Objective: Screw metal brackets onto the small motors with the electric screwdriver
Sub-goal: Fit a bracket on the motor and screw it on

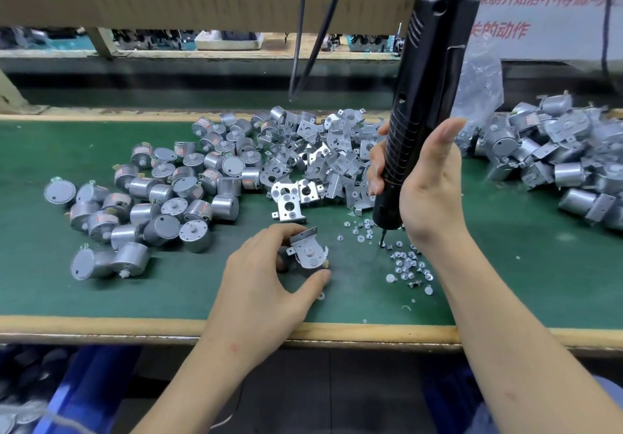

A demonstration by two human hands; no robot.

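our right hand (428, 190) is wrapped round the lower barrel of the driver (421, 96), fingers curled on the far side and thumb up along the near side. the driver stands nearly upright, leaning a little to the right at the top, with its bit down among the screws (408, 261) scattered on the bench (168, 292).

our left hand (266, 275) pinches a motor (308, 250) between thumb and fingers. the motor rests on the bench with a bracket (305, 236) laid over its face. it lies near the bit, to its left and slightly closer to us, so once a screw is on the bit the carry looks short and leftward (we can't tell whether one is seated yet).

farther out, loose motors (161, 194) lie to the left, spare brackets (313, 157) sit behind, and assembled units (556, 157) are heaped on the right.
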